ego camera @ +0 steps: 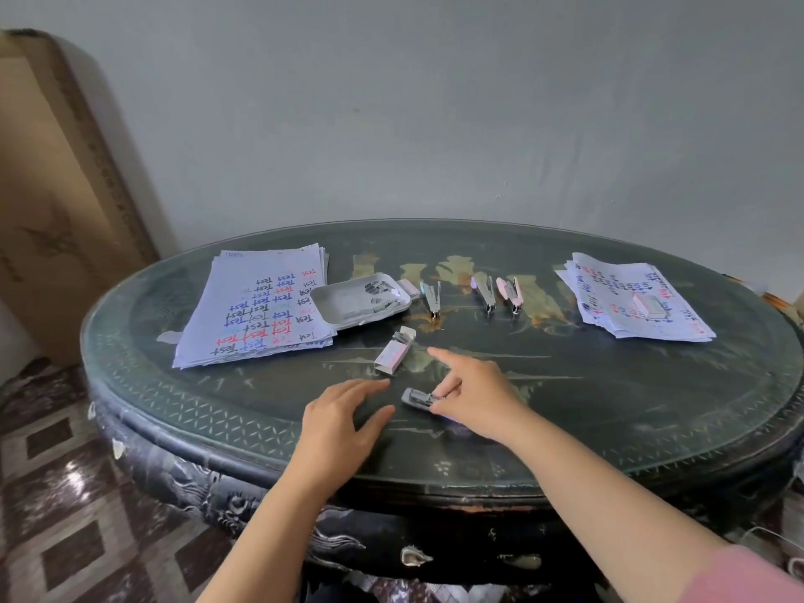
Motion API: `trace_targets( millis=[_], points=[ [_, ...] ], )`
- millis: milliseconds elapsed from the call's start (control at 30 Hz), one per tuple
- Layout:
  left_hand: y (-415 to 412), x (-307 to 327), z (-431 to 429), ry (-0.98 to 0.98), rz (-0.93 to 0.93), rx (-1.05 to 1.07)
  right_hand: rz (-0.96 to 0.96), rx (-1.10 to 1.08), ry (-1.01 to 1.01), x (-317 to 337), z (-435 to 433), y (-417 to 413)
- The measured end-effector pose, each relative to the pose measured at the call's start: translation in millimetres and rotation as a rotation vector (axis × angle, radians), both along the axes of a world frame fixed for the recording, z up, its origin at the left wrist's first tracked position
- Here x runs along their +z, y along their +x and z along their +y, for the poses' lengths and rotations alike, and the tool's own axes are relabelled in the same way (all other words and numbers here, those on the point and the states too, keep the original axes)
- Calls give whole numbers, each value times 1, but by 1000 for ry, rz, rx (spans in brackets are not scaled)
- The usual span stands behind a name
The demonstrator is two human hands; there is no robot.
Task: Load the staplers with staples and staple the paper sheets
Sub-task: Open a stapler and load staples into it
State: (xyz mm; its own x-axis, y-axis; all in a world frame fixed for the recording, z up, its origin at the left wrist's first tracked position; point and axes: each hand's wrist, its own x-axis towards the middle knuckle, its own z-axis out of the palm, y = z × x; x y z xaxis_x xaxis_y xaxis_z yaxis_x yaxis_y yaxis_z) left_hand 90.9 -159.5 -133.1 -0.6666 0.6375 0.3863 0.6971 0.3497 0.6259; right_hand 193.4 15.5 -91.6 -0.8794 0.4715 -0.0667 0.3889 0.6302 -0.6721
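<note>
- Step in hand, by my read: loading. Small grey stapler lies near edge of the dark oval glass-topped worktop, between both hands.
- Right hand: thumb and a finger pinch the stapler's right end, index finger stretched out free.
- Left hand: open, fingers spread, holds nothing, just left of the stapler.
- Small pink-white staple box, flap open, just beyond the hands; white tray of loose staple strips further back.
- Three more metal staplers stand centre far, two pinkish; loaded or not, cannot tell.
- Handwritten paper stacks: far left pile, far right pile with a small box on top.
- Next likely: fetch a strip, seat it in the stapler's channel; needs a fine pinch.
- Room: plain grey wall, cardboard panel leaning left, patterned tile floor.
</note>
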Motion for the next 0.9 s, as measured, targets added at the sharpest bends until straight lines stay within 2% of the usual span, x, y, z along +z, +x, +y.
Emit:
trace_targets(
  millis=[100,233,400,667,900],
  points=[
    [-1,-6,1,-161,62,-50,36,184,5,-4,1,15],
    [3,-10,0,-125,127,-42,130,232,34,-14,5,25],
    [3,-12,0,-117,155,-49,69,379,247,-14,15,32],
    [4,-13,-1,-156,198,-63,150,465,352,-24,13,28],
    [2,-14,1,-129,184,-69,103,591,713,-13,13,30]
  ],
)
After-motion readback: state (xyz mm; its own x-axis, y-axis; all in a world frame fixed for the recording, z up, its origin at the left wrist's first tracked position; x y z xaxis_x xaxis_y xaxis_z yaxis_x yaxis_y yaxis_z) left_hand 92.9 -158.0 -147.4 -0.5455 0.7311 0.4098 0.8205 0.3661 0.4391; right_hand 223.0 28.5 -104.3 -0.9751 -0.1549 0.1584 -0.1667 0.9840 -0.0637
